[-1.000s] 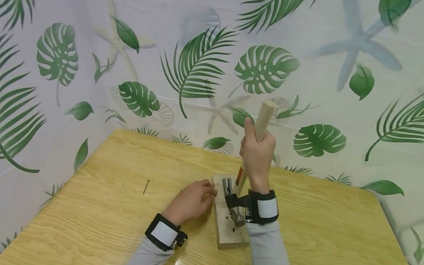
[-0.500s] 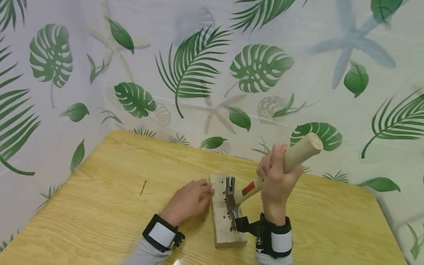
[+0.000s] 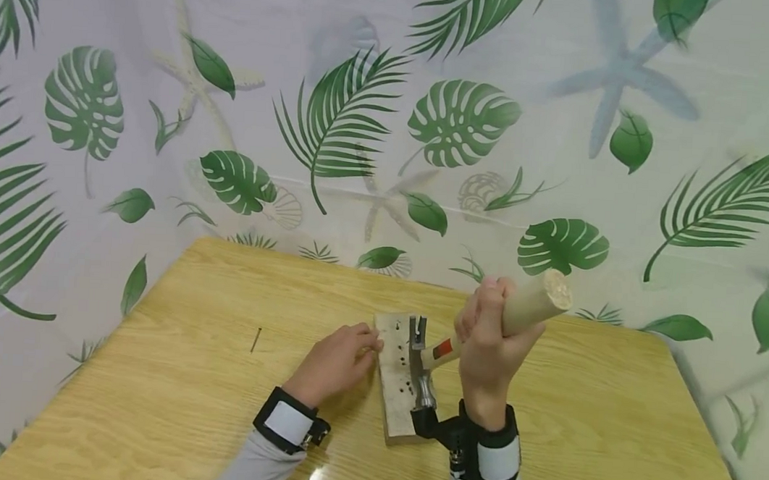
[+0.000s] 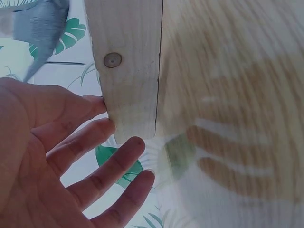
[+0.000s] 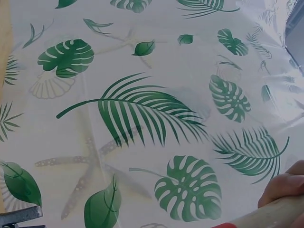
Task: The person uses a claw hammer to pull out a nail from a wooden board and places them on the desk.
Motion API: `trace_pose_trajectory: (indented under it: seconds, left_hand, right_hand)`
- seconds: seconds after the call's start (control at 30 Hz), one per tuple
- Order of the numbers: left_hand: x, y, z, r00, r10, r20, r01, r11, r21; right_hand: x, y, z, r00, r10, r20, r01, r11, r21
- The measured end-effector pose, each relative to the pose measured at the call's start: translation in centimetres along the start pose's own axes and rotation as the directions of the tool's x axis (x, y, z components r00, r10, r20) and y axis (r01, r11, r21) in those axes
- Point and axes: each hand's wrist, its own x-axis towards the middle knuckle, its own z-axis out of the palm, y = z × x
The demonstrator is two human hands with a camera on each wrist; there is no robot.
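My right hand grips a claw hammer by its pale wooden handle, the butt end pointing up and right toward the head camera. The steel hammer head overlaps the right half of a narrow wood block, claw toward the far end. Several small dark spots dot the block's top. Along the block's left side lies my left hand. In the left wrist view its fingers spread loosely, some tips against the wood's knotted side. The right wrist view catches only the claw and part of the handle.
A single nail lies on the wood-grain table, left of the left hand. Leaf-patterned sheeting hangs behind the table and along its sides. Both wrists wear black straps with cameras.
The right hand has moved lower and to the right, tipping the hammer's handle from steep to slanted toward the camera. The left hand stays at the block's side.
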Motion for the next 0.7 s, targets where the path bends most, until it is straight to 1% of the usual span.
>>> trace_pose_trajectory:
  seconds: [0.07,0.17,0.23,0.3,0.33,0.4,0.47,0.53,0.6,0.7]
  left_hand:
    - [0.0,0.0,-0.1,1.0,0.0,0.004,0.0,1.0,-0.001]
    - [0.0,0.1,-0.2,1.0,0.007,-0.016,-0.007,1.0,0.01]
    - [0.1,0.2,-0.3,0.999,0.009,-0.051,-0.008,1.0,0.022]
    - [0.1,0.4,-0.5,0.995,0.009,-0.103,-0.007,1.0,0.02]
    - [0.1,0.6,-0.6,0.992,0.005,-0.129,-0.004,1.0,0.004]
    - [0.1,1.0,-0.8,0.987,-0.006,-0.16,-0.004,0.998,-0.06]
    - [0.2,1.4,-0.9,0.987,0.003,-0.159,-0.026,0.989,-0.144]
    - [0.3,1.7,-1.0,0.988,0.03,-0.149,-0.062,0.975,-0.214]
    - [0.4,2.1,-0.9,0.988,0.063,-0.142,-0.098,0.962,-0.253]
    - [0.5,2.4,-0.7,0.981,0.098,-0.168,-0.141,0.952,-0.271]
  right_hand:
    - [-0.1,-0.5,0.3,1.0,-0.02,0.017,0.02,1.0,0.002]
    - [-0.1,-1.3,0.7,0.999,-0.044,0.026,0.043,0.999,0.024]
    - [0.0,-1.7,0.9,0.999,-0.042,0.026,0.041,0.998,0.042]
    - [0.0,-2.0,1.0,0.999,-0.031,0.031,0.029,0.997,0.064]
    - [0.0,-2.2,1.1,0.999,-0.028,0.035,0.025,0.996,0.08]
    - [0.1,-2.5,1.1,0.999,-0.021,0.045,0.016,0.994,0.11]
    - [0.0,-2.9,1.1,0.998,-0.019,0.052,0.012,0.991,0.135]
    - [0.0,-3.2,1.0,0.998,-0.023,0.059,0.014,0.988,0.152]
    - [0.0,-3.4,0.9,0.998,-0.025,0.062,0.015,0.987,0.16]
    - [0.1,-3.7,0.8,0.997,-0.028,0.067,0.016,0.986,0.168]
